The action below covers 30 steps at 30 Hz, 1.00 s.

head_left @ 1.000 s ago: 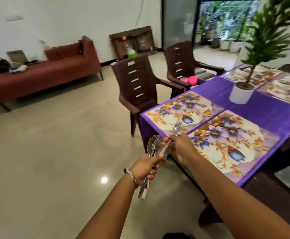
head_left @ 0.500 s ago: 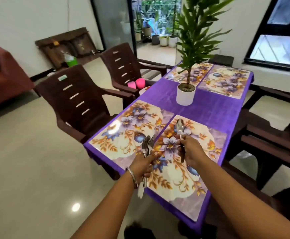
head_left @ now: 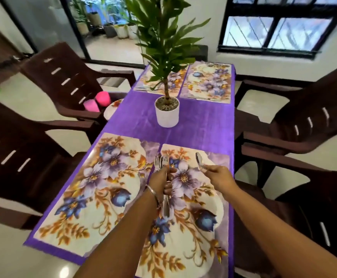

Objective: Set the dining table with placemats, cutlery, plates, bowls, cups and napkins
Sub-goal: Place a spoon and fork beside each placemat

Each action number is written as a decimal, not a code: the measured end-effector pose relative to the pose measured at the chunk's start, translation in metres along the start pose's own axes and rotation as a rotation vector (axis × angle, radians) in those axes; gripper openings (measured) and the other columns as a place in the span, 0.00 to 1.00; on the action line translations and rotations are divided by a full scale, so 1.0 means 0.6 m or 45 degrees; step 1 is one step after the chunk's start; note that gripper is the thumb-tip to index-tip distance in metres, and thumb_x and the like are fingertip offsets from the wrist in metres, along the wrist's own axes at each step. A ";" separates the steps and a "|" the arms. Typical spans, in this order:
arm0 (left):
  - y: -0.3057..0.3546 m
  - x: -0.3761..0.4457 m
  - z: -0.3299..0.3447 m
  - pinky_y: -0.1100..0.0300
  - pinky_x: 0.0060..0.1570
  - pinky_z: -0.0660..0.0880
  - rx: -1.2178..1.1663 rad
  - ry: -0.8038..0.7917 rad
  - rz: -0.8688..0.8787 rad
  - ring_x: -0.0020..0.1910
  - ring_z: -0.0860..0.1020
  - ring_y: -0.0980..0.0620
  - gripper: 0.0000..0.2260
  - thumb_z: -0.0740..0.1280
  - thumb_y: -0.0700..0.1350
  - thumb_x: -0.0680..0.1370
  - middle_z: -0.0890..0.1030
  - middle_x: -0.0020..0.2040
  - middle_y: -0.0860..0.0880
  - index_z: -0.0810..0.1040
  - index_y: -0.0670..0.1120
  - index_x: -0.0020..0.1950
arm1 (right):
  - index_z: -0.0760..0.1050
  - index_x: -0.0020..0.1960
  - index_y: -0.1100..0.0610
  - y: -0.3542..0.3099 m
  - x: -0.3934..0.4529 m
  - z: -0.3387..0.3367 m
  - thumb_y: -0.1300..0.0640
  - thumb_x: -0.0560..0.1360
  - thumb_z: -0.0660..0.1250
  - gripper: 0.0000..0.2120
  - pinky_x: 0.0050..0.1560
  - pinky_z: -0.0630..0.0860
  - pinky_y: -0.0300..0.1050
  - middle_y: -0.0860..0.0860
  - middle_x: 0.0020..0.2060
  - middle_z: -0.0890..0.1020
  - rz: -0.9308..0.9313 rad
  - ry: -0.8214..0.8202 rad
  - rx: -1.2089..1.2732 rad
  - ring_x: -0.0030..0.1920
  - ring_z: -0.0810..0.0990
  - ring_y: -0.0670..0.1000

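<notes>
- Our left hand (head_left: pixel 160 182) grips a cutlery bundle (head_left: pixel 162 163), forks pointing toward 12 o'clock.
- Our right hand (head_left: pixel 218 176) pinches a spoon (head_left: pixel 199 160) above the near-right placemat (head_left: pixel 191 215).

Left hand (head_left: pixel 160 182) grip closed, right hand (head_left: pixel 217 176) pinching, both arms outstretched
</notes>
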State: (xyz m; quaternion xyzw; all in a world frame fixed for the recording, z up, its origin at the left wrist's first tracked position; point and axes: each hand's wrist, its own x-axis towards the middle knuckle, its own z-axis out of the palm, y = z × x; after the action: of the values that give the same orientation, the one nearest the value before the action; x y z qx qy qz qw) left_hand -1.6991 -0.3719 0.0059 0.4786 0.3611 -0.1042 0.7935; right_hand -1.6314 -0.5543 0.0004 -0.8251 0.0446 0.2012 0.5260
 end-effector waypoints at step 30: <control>-0.027 0.149 0.002 0.58 0.36 0.81 -0.124 -0.123 -0.275 0.37 0.84 0.49 0.13 0.55 0.48 0.83 0.81 0.47 0.41 0.75 0.42 0.48 | 0.79 0.43 0.63 0.047 0.165 0.047 0.72 0.74 0.64 0.07 0.52 0.76 0.49 0.54 0.44 0.75 -0.409 0.195 -0.359 0.52 0.75 0.58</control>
State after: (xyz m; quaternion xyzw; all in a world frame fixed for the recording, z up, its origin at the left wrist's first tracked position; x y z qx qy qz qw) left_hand -1.6424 -0.3651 -0.0650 0.3924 0.3765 -0.1945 0.8164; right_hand -1.5570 -0.5283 -0.0715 -0.8999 -0.0761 0.0558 0.4257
